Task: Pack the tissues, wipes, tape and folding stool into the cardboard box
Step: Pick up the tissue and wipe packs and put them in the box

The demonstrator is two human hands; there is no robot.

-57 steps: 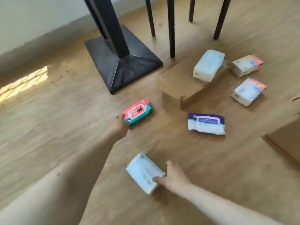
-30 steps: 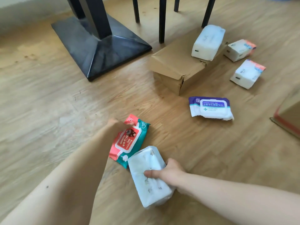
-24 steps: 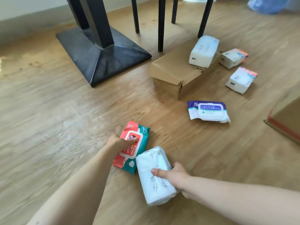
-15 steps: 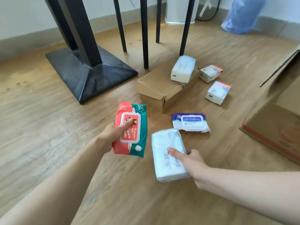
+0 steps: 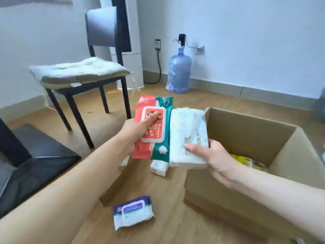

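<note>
While both arms are stretched forward above the wooden floor [image 5: 175, 226], a red-and-green wipes pack [image 5: 154, 127] is gripped upright in the left hand [image 5: 135, 132], thumb pressed on its lid. Touching it on the right, a white tissue pack [image 5: 188, 136] is clasped by the fingers [image 5: 193, 148] of the right hand [image 5: 216, 159], at the near left corner of the open cardboard box [image 5: 246, 131]. A purple-topped wipes pack [image 5: 132, 213] and a small tissue pack [image 5: 159, 168] are seen lying on the floor.

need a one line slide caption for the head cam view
Left hand holds a red-and-teal wipes pack, right hand a white tissue pack, both raised beside the open cardboard box.
</note>
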